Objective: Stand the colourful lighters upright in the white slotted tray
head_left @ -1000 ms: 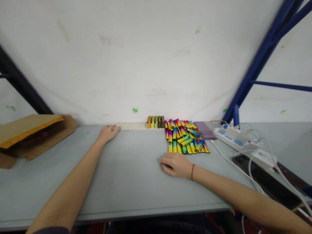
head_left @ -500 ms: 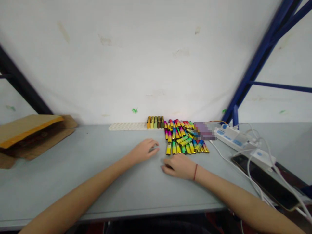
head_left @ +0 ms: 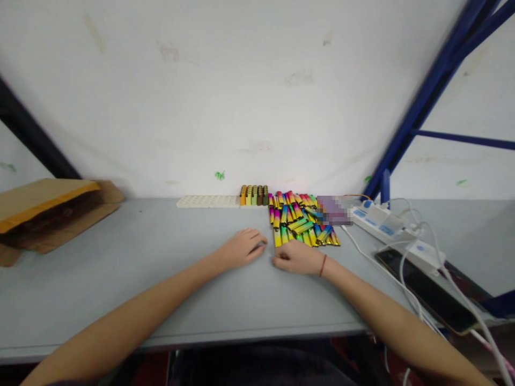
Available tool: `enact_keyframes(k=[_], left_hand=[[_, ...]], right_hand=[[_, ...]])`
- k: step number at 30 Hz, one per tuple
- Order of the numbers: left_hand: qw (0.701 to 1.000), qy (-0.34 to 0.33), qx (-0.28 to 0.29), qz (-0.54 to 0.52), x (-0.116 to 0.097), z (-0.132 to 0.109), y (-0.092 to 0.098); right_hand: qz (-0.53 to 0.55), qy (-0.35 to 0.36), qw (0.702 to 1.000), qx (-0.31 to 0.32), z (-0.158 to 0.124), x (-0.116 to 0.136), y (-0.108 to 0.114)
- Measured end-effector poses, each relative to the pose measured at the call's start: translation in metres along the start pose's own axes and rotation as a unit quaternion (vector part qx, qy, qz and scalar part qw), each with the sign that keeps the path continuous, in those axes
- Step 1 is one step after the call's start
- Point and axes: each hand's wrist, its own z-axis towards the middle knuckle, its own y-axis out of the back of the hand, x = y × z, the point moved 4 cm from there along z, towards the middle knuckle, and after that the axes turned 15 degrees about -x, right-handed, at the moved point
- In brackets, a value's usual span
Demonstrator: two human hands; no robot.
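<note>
A pile of several rainbow-coloured lighters (head_left: 302, 221) lies on the grey table (head_left: 120, 279), towards the back wall. My right hand (head_left: 296, 258) rests on the table just in front of the pile, fingers curled under; what they cover is hidden. My left hand (head_left: 243, 248) lies palm down beside it, fingers loosely stretched toward the pile's near left corner. Behind, a long white tray (head_left: 207, 201) stands against the wall, with a short row of upright lighters (head_left: 254, 195) at its right end.
A white power strip (head_left: 379, 220) with cables lies right of the pile, and a dark phone (head_left: 427, 289) lies near the table's right edge. An open cardboard box (head_left: 46, 212) lies at the far left. Blue shelf struts (head_left: 427, 102) rise at the right.
My left hand has come from the white tray at the back to the table beside my right hand. My right hand has edged closer to the lighter pile.
</note>
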Motion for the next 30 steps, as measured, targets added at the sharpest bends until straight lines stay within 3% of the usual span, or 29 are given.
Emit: enact_keyframes(k=[7,22,25,28,30], left_hand=[[0.999,0.04,0.015,-0.03,0.008,-0.002,0.001],[0.999,0.039,0.02,-0.024,0.006,-0.001,0.001],[0.999,0.008,0.032,-0.016,0.006,0.0,0.004],[0.998,-0.029,0.037,0.033,0.019,0.002,0.016],[0.996,-0.006,0.009,0.087,0.041,0.002,0.033]], right_hand=[[-0.017,0.008,1.0,-0.009,-0.002,-0.001,-0.001],[-0.021,0.007,1.0,-0.007,-0.003,0.0,-0.001],[-0.015,0.018,1.0,-0.016,-0.003,0.001,0.001],[-0.002,0.032,0.998,-0.055,-0.004,0.001,0.008],[-0.002,0.028,0.995,-0.093,-0.004,0.0,0.014]])
